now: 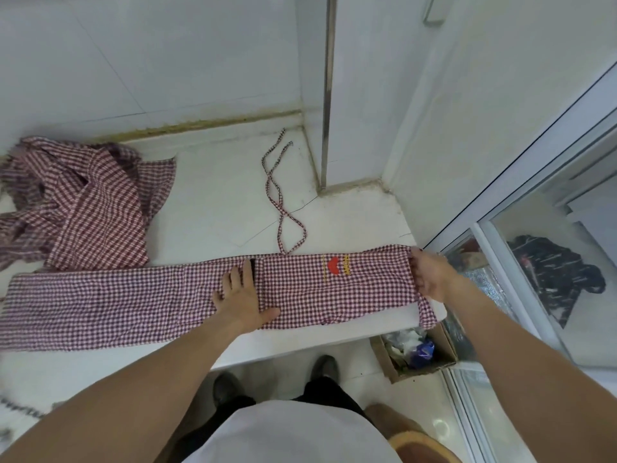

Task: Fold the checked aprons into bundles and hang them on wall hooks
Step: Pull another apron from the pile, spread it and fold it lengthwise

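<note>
- Task item: red-and-white checked cotton apron, folded into a long narrow strip (140,302), lying flat on the white tiled counter (217,195), along its near edge.
- Long axis runs left-right across the view, roughly parallel to the counter's front edge. The end with the red-and-yellow embroidered logo (335,265) points right, toward the sliding glass door (534,228); the plain end points left and runs to the edge of view.
- Left hand (242,295): fingers straight and spread, palm pressing flat on the strip near its middle, just left of a dark slit in the cloth. Not gripping.
- Right hand (430,279): at the strip's right end, fingers curled over the cloth edge, apparently pinching it. Fingertips are partly hidden, so grip depth unclear.
- The thin checked tie strap (278,195) trails loose from the strip's far edge toward the back wall, twisted on itself.
- Second checked apron, crumpled in a heap (76,202), sits far left on the counter, its lower edge touching or just beside the strip.
- Risks, my read:
  - The right end overhangs the counter corner. If the pinch slips, it probably drops toward the open cardboard box of scraps (414,352) on the floor.
  - Folding the right end over the left palm could drag the loose strap into the fold, leaving nothing free to tie or hang.
  - Lifting the left palm too early likely lets the layers spring apart and skew.
  - The strip's left end may snag on the heap when pulled.
  - No wall hooks in view.
</note>
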{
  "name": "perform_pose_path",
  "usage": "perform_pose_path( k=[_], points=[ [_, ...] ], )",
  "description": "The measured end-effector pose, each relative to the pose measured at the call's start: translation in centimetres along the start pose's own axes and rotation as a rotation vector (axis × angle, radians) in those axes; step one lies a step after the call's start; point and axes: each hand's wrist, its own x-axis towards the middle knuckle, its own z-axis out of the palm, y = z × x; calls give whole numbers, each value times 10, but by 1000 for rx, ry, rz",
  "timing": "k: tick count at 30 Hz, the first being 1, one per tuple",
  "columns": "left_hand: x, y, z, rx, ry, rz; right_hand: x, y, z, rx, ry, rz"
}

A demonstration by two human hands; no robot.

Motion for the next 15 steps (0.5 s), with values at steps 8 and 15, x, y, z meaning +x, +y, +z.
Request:
perform_pose_path(
  k=[8,15],
  points=[
    [9,17,-23,-33,-165,-123,-14,9,-13,-1001,-329,-221],
    [9,16,-21,-53,-202,-115,-15,58,-17,-1342,-169,-593]
  ],
)
